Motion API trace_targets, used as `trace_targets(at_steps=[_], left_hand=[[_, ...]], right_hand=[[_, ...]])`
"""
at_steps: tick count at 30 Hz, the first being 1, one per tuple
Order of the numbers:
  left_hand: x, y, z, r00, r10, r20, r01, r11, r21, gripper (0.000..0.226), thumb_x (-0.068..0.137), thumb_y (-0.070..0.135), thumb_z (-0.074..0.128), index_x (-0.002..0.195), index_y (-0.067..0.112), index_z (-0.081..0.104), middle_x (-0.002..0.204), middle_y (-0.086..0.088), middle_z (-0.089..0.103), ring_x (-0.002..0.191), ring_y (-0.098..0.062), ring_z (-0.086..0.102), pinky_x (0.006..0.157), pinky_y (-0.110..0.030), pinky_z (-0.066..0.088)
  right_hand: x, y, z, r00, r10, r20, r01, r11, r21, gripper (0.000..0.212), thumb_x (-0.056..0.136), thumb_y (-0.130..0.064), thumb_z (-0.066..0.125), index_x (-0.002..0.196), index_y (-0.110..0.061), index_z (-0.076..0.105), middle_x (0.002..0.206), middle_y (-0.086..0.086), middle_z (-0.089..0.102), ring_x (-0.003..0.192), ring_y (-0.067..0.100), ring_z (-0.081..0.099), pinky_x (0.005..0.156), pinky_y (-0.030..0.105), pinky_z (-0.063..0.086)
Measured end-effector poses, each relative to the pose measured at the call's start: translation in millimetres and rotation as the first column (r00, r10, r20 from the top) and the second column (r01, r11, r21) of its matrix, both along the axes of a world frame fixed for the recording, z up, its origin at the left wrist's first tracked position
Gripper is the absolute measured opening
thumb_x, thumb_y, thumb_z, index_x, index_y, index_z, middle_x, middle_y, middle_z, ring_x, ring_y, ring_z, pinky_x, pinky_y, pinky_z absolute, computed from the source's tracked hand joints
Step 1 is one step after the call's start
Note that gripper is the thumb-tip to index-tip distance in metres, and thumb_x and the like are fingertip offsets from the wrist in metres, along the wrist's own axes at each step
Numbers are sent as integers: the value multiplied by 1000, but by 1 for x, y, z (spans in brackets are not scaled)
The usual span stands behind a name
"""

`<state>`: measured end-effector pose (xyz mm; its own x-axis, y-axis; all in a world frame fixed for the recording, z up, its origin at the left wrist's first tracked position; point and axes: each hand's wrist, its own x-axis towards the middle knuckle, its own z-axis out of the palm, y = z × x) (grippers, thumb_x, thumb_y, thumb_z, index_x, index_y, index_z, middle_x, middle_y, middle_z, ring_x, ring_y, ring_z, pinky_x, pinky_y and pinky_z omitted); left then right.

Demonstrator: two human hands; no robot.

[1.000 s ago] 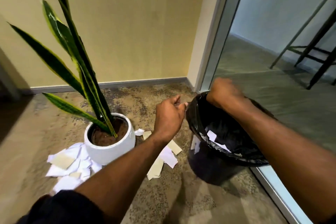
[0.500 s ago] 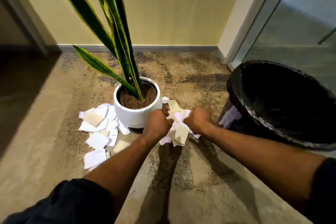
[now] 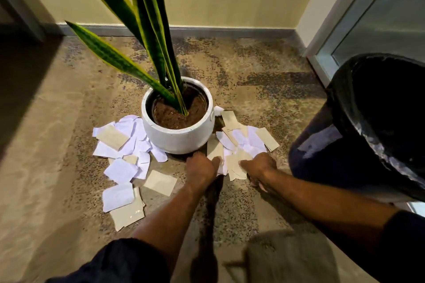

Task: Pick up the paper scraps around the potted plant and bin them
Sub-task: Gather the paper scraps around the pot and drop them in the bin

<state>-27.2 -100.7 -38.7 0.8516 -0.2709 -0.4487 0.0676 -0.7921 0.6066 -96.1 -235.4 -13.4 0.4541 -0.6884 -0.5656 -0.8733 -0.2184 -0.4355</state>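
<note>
**A:** Start left of the white pot [image 3: 177, 135]. What lay there?

**B:** 1 loose heap of paper scraps [image 3: 122, 147], white and tan, fanned over the floor [image 3: 46, 167] from the pot's left side to well in front of it. No hand touched them. I'd judge they were left for a later pass because they lay farthest from the bin.

**A:** And the pot itself?

**B:** It stood upright, and its plant [image 3: 147, 30] leaned long leaves to the left above the left heap.

**A:** The hands?

**B:** Both worked a second heap [image 3: 243, 140] touching the pot's right side. The left hand [image 3: 201, 167] was low in front of the pot, knuckles up, with its thumb against a tan scrap. The right hand [image 3: 259, 167] faced it across the heap's near edge, forefinger laid on another tan scrap. It looked like 2 hands raking inward to lift many scraps at once.

**A:** Was either grip clamped?

**B:** I could not tell. The fingers curled down out of sight, so neither grip clearly pinched paper.

**A:** And right of the pot?

**B:** The black-lined bin [image 3: 368, 126] stood just beyond the right heap, mouth tipped toward the hands, which would keep the carry short.
</note>
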Motion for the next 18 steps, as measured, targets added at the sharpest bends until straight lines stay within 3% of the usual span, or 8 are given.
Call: trace_targets(at_steps=[3, 9, 15, 18], left_hand=[[0, -4, -13, 999, 34, 39, -36, 998, 46, 56, 85, 54, 63, 110, 3, 65, 114, -15, 68, 109, -37, 58, 93, -39, 45], [0, -15, -19, 995, 85, 53, -91, 989, 120, 59, 76, 64, 66, 104, 12, 68, 108, -9, 70, 109, -35, 57, 91, -37, 43], [5, -19, -22, 993, 104, -50, -97, 987, 124, 55, 78, 61, 67, 107, 13, 69, 115, -12, 67, 114, -35, 56, 83, -32, 41], [6, -19, -24, 989, 119, -92, -108, 988, 110, 55, 79, 57, 66, 112, 14, 66, 123, -14, 61, 119, -36, 50, 88, -35, 39]], right_hand=[[4, 3, -12, 1000, 10, -29, -10, 1000, 6, 52, 81, -42, 72, 109, 1, 65, 105, 20, 70, 92, 34, 68, 71, 34, 52], [9, 7, -26, 996, -90, -13, 91, 995, 30, 50, 75, -43, 78, 104, -5, 67, 104, 15, 71, 92, 33, 67, 70, 30, 50], [12, 7, -32, 984, -178, 25, 175, 980, 96, 45, 71, -38, 80, 98, -5, 66, 82, 10, 66, 75, 29, 64, 64, 30, 53], [10, 5, -35, 979, -197, 58, 187, 972, 140, 40, 70, -34, 81, 94, -8, 64, 74, 6, 63, 70, 25, 62, 63, 28, 52]])
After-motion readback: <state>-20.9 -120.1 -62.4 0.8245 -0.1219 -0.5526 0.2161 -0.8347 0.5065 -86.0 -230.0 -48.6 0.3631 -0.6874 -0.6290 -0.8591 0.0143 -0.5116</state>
